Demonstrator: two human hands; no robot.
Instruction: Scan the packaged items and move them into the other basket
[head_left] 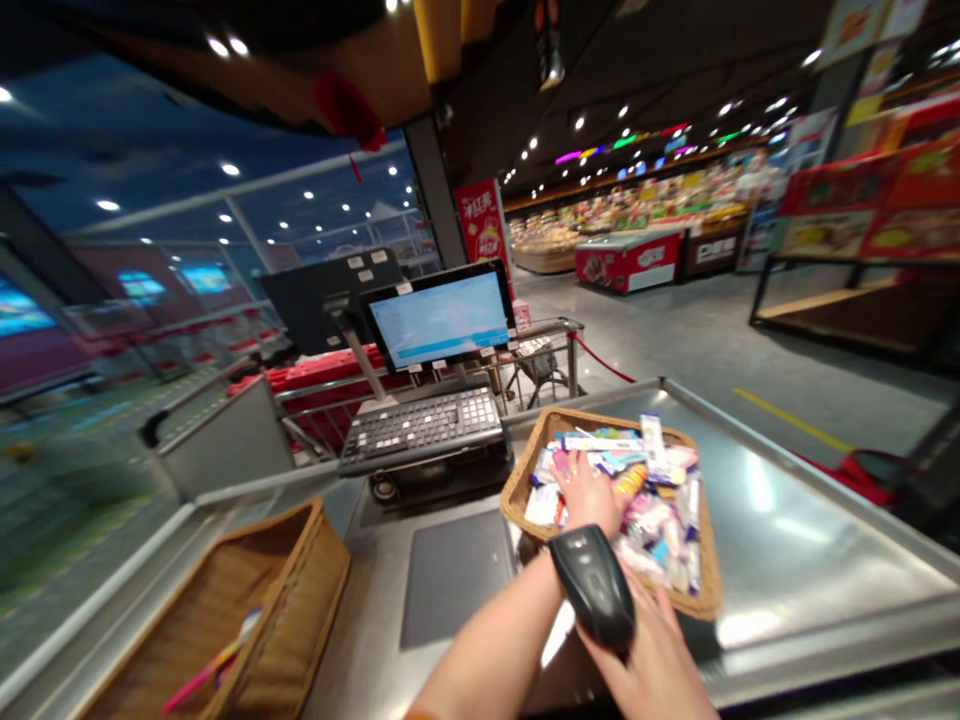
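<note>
Beside the keyboard (420,430), the left hand (589,490) lay fingers spread on packets (652,515) in a wicker basket (555,425); a black scanner (592,590) blocked the right hand (649,670), so its fingers' state couldn't be told.

Woven wicker basket (525,490), rough; stainless steel counter (795,530), glossy; black plastic scanner (592,590), smooth

Bare left hand (587,490), bare right hand (651,668), bare left forearm (487,640), orange sleeve edge (410,716) at its lower end

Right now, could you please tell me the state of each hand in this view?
Left hand: resting on the packets in the wicker basket; cannot tell if gripping.
Right hand: closed, holding a black handheld barcode scanner.
</note>
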